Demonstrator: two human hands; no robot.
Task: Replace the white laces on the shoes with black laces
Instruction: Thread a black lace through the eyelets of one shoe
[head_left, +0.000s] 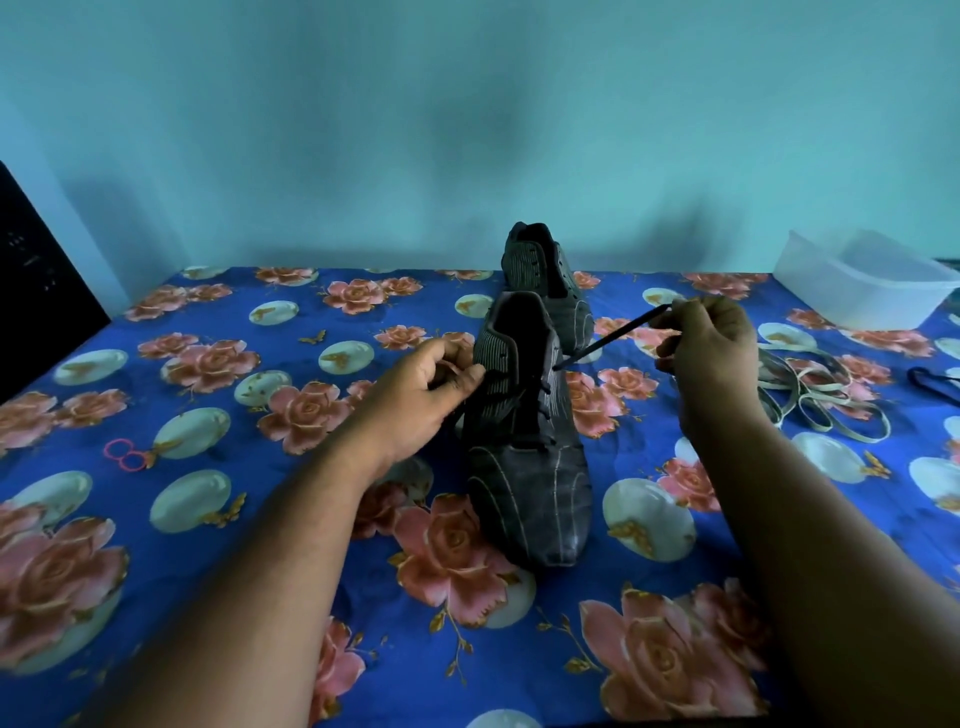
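Right hand (709, 345) raised to the right of the near shoe (524, 436), fingers curled and pinching a black lace (610, 338) near its free end; lace drawn taut, slanting down-left to an upper eyelet on the shoe's right side. Left hand (426, 392) at the shoe's left flank, thumb and fingers curled against the striped side panel by the collar; pinching something there, possibly the lace's other end, but too dark to tell.

Near shoe upright on the table, toe toward the camera, heel away, black lace crossing through the lower eyelets. Second shoe (545, 270) directly behind it, partly hidden by the near shoe's collar, eyelets looking bare.

Just beyond the right hand, loose white laces (815, 400) heaped in loops on the cloth, partly hidden by the wrist. Farther right, at the frame edge, a dark loop, seemingly another black lace (930, 382). Behind those, a translucent plastic tub (862, 283) near the table's far right corner.

Left of the left forearm, small pink rubber bands (124, 454) lying on the blue floral tablecloth (249, 561). Far left, a black panel (41, 291) leaning at the table's edge. Plain turquoise wall (415, 130) behind everything.
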